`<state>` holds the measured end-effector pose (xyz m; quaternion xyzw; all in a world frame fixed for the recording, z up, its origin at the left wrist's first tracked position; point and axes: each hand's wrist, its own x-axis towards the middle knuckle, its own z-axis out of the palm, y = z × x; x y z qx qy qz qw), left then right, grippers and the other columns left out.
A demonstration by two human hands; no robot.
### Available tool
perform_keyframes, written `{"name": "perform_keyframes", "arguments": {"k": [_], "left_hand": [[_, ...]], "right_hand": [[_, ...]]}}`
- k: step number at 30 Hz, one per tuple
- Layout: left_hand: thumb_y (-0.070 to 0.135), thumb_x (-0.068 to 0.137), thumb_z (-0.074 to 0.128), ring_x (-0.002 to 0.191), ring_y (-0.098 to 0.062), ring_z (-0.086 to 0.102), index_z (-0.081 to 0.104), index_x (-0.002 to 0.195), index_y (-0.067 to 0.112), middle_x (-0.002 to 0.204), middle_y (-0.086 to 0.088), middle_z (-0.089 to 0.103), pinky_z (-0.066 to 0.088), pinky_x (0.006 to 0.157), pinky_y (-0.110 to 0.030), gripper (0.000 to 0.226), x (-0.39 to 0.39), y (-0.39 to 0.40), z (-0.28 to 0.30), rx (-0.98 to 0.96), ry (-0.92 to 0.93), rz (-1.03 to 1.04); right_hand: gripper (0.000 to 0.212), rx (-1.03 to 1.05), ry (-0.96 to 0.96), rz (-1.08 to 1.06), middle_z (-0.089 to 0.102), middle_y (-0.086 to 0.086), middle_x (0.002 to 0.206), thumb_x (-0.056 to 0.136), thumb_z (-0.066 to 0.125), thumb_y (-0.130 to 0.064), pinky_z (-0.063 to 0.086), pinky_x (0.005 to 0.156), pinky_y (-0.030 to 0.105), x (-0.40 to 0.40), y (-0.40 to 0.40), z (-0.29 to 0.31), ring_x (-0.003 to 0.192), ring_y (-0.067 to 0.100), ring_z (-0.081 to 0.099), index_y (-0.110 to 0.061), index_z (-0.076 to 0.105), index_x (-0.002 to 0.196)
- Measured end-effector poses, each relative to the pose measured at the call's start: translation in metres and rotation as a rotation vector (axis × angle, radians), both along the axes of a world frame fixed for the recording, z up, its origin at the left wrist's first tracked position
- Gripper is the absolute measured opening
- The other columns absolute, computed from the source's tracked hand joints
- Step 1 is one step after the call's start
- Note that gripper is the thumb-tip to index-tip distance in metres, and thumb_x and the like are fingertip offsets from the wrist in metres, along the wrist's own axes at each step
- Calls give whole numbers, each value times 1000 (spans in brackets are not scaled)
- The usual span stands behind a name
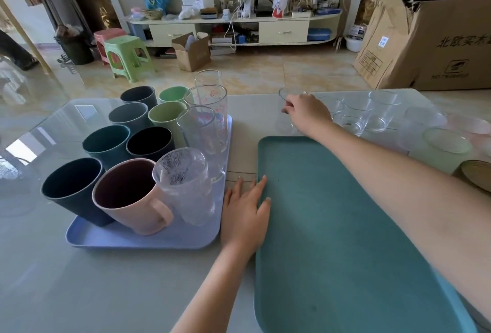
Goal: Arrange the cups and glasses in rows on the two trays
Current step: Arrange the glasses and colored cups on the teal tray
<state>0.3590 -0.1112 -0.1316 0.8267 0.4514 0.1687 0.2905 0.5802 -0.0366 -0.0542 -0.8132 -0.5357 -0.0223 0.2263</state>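
Left hand flat on the table, fingers straight and released, fingertips lying on the left rim of the teal tray, in the gap between the two trays. Right hand reached far across, past the far edge of the teal tray, fingers curled round a small clear glass and grasping it near the rim; whether lifted or resting on the table, impossible to tell. Blue tray at left, holding cups in rows: navy cup and pink mug nearest, frosted glass just right of the mug and touching it; teal cup and black cup behind; grey cup and olive cup farther; dark grey cup and light green cup farthest. Tall clear glasses in a line along the right side of the blue tray. More short clear glasses clustered on the table to the far right, beyond the teal tray, just beside the right hand. Pale frosted cups lying farther right near the table edge. Cardboard box on the floor far right, green stool far left.
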Motion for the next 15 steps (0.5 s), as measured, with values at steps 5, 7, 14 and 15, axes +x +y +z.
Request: {"name": "perform_keyframes", "arguments": {"k": [5,7,14,15], "left_hand": [[24,96,42,148,-11,5,28,148,35,157,7,26,1,120,-28,55,0,0,1,-6,2,-6],[25,95,43,148,-11,5,28,148,36,156,10,26,2,120,-28,56,0,2,-2,-2,6,-21],[24,92,43,148,-12,6,28,147,38,157,8,26,3,120,-28,59,-1,2,-3,-20,11,-5],[22,92,44,148,-12,6,29,147,37,156,8,27,2,120,-28,59,-1,1,-1,-21,7,-7]], "right_hand": [[16,257,162,166,64,-9,86,94,49,-9,49,69,30,-19,-52,12,75,11,57,-2,63,89],[15,198,149,209,66,-6,84,94,52,-10,47,68,29,-28,-71,8,69,8,56,-3,64,88],[17,-75,-11,209,64,11,101,95,50,-26,39,68,32,-47,-52,-3,90,30,57,-12,58,92],[16,-84,-24,222,63,11,102,96,49,-25,38,69,31,-48,-47,-4,92,31,57,-11,58,93]]}}
